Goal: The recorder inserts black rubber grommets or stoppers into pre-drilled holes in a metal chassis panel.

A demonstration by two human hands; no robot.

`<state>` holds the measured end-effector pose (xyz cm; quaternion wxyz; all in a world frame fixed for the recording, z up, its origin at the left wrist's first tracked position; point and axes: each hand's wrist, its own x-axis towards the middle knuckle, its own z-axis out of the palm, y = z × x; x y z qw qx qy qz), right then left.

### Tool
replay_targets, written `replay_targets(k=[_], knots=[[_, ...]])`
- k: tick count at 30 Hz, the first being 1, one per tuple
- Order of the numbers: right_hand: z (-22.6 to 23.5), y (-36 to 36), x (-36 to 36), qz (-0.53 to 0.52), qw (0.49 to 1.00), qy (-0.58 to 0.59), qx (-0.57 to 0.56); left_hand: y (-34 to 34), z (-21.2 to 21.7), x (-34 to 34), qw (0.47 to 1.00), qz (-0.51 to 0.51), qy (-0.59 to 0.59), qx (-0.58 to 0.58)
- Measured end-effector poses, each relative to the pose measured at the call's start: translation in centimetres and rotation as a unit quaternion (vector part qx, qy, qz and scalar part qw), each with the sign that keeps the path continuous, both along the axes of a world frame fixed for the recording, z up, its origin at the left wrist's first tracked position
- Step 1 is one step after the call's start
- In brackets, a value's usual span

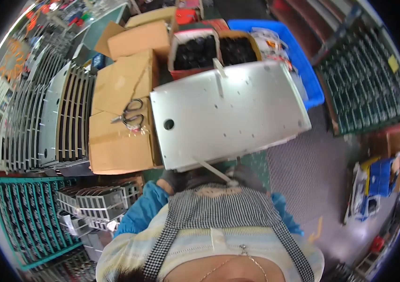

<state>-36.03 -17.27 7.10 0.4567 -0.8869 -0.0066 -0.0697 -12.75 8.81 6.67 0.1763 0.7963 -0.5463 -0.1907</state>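
Note:
A large silver sheet-metal panel (228,108) with small holes and one round hole lies in front of me, on what looks like a stack. A pale strap (214,171) runs out from its near edge toward my apron; another piece crosses the far edge. My left hand (165,184) is low beside the panel's near left corner, below the blue sleeve (146,207); its fingers are hidden. Only the blue sleeve of my right arm shows, and that hand is out of sight. Black-handled scissors (133,112) lie on a cardboard box (120,113) left of the panel.
Beyond the panel stand two boxes of black parts (195,51) and a blue bin (310,84) holding packaged items. Slatted stacks of metal panels (68,113) rise at the left. Green racks (33,216) stand at lower left, another rack (364,80) at right.

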Motion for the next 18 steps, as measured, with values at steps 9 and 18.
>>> replay_targets(k=[9, 18], knots=[[4.3, -1.2, -2.2, -0.117, 0.910, 0.101, 0.384, -3.1, 4.3, -1.6, 0.998, 0.042, -0.021, 0.036], [-2.7, 2.9, 3.1, 0.032, 0.458, -0.035, 0.888, -3.7, 7.4, -2.6, 0.993, 0.068, 0.043, 0.085]])
